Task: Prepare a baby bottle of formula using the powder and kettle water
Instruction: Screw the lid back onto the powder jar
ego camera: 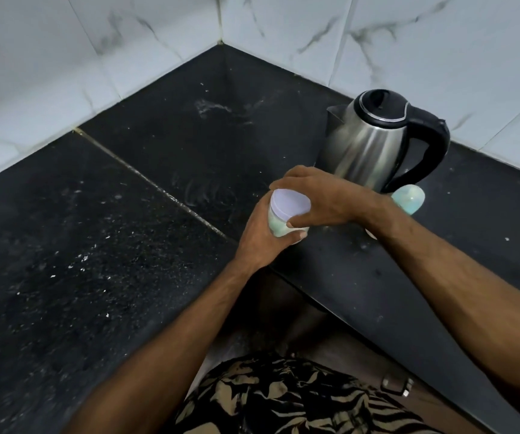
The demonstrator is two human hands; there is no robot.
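- The step in hand seems to be the opening of the powder jar (283, 225), a small clear container with a pale lilac lid (290, 202).
- The left hand (260, 239) holds the jar from the side; its fingers are wrapped around the body and the thumb (296, 235) lies across the front.
- The right hand (318, 198) comes over from the right and grips the lid, with the fingers curled on the far rim and the thumb on the near edge.
- The jar is over the table (96, 245), near its inner front edge and just in front of the kettle (368, 145); I cannot tell if its base rests on the surface or is lifted.
- The lid looks still seated on the jar, so the powder is not yet reachable.
- The next move probably calls for a twist or a pull of the lid by the right hand while the left hand keeps the jar steady and upright, so that no powder spills.
- The steel kettle with black handle stands upright near the tiled wall (440, 51), with its lid closed.
- A pale green thing, perhaps the baby bottle (408, 200), lies beside the kettle base and is partly hidden by the right wrist.
- The kettle is very near behind the right hand, so a wide movement could knock it.
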